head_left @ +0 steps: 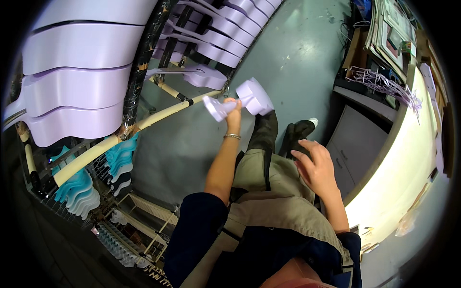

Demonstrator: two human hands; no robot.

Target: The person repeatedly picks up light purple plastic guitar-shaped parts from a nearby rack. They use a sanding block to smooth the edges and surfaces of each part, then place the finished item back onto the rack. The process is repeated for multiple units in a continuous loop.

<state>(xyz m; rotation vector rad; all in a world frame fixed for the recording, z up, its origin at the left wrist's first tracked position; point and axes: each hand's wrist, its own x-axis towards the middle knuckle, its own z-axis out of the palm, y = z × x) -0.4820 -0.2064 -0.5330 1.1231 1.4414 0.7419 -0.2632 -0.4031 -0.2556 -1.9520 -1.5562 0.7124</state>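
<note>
A lilac ukulele (253, 96) without visible strings hangs tilted from my left hand (233, 114), whose fingers wrap round its neck. Its headstock points left and its rounded body lies to the right, above the floor. Part of the neck is hidden behind my fingers. Held apart over my right thigh, my right hand (314, 165) has spread, slightly bent fingers with nothing in them. Nearest to the ukulele, at its upper left, another lilac ukulele body (206, 77) rests on the rack.
Rows of lilac ukulele bodies (77, 86) fill a rack with a cream pipe rail (168, 113) on my left. Turquoise and white shapes (79, 187) hang below. To my right stands a pale table (408, 158) with lilac wire-like strands (379, 84), stacked papers and a grey cabinet (353, 144).
</note>
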